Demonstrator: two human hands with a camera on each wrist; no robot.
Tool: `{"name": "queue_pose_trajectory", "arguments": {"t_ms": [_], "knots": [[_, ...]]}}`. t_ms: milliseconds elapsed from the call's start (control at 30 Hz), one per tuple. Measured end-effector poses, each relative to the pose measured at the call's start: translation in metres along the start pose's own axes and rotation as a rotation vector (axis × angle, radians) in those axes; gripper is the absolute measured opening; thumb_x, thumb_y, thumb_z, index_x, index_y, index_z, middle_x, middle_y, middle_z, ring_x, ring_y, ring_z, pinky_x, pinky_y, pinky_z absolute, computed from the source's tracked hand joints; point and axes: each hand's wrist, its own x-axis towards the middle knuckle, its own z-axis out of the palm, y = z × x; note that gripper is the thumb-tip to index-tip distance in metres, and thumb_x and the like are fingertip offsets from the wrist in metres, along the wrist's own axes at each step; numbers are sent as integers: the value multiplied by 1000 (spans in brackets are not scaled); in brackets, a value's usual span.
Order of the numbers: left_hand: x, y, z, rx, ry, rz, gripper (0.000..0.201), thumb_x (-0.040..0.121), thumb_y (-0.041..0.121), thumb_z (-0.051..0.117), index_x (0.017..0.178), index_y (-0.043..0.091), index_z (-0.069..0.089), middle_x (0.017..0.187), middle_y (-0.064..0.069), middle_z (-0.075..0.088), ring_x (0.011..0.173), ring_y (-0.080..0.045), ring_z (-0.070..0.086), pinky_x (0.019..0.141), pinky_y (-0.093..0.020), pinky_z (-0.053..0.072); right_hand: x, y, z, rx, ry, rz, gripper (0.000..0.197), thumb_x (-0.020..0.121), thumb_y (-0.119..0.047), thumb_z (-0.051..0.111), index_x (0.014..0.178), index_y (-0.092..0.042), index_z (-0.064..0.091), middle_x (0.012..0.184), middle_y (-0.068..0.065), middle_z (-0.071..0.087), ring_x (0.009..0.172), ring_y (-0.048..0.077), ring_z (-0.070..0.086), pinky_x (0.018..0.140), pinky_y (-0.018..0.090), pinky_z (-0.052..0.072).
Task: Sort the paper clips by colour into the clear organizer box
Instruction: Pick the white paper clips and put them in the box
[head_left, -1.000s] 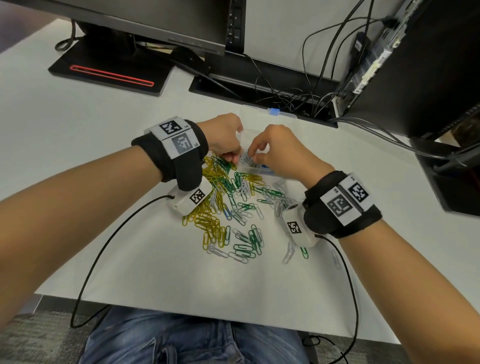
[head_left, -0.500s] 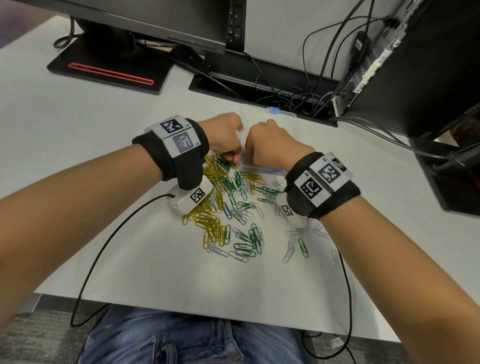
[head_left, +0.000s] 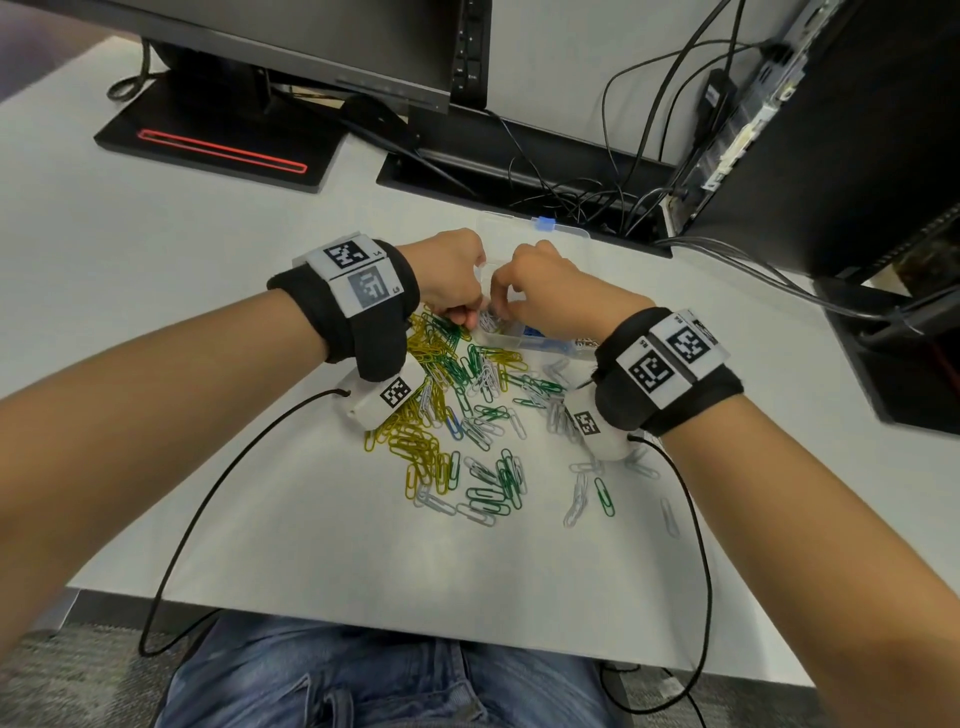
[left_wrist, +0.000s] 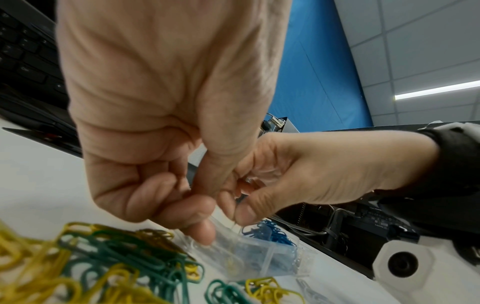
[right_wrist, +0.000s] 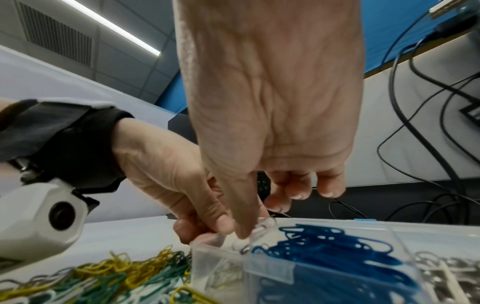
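From the head view, your left hand (head_left: 451, 278) and right hand (head_left: 540, 291) crowd the clear organizer box (head_left: 511, 336) at the pile's far edge on the counter (head_left: 156, 260), while the wrist views show both hands' fingers (right_wrist: 240, 222) pinching a pale paper clip (right_wrist: 259, 227) over the compartment beside the blue clips (right_wrist: 332, 240), so a slip could drop it among them
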Motion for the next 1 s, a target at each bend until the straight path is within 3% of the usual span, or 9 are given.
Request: {"name": "queue_pose_trajectory", "arguments": {"t_ms": [133,267,467,767,900,1000], "knots": [[-1,0,1,0,-1,3,60,92,3,55,142,4,23,65,-5,65,47,-13,54,44,-19,44,-2,3,2,75,68,-9,15,93,-9,50,98,-13,63,102,6,48,109,25,39,83,31,36],[-1,0,1,8,-2,0,60,91,3,55,142,4,24,64,-4,65,45,-11,53,46,-21,43,-2,5,4,152,101,-36,13,89,-9,55,86,-16,66,97,7,63,100,20,41,79,31,39],[-1,2,1,35,-5,2,64,88,1,57,142,3,23,65,-4,67,50,-13,55,53,-25,46,-1,0,3,-5,106,-40,12,81,-14,67,76,-25,69,75,-12,34,92,15,32,73,29,29],[-2,1,1,55,11,12,61,90,0,54,142,3,24,63,-2,66,49,-12,55,52,-23,45,2,-9,4,-109,56,-49,14,85,-20,61,79,-26,73,100,6,49,106,28,41,74,32,34],[-3,2,1,44,1,16,61,90,0,53,143,2,22,63,-3,65,48,-12,55,51,-23,45,2,-5,6,-108,32,-49,13,86,-19,60,80,-23,70,96,3,43,106,27,40,76,32,35],[-3,1,1,40,-1,21,62,91,2,55,144,2,22,64,-4,66,43,-10,55,50,-23,45,-2,2,3,30,38,-41,9,86,-16,62,87,-13,70,94,2,46,106,23,39,80,31,38]]}}
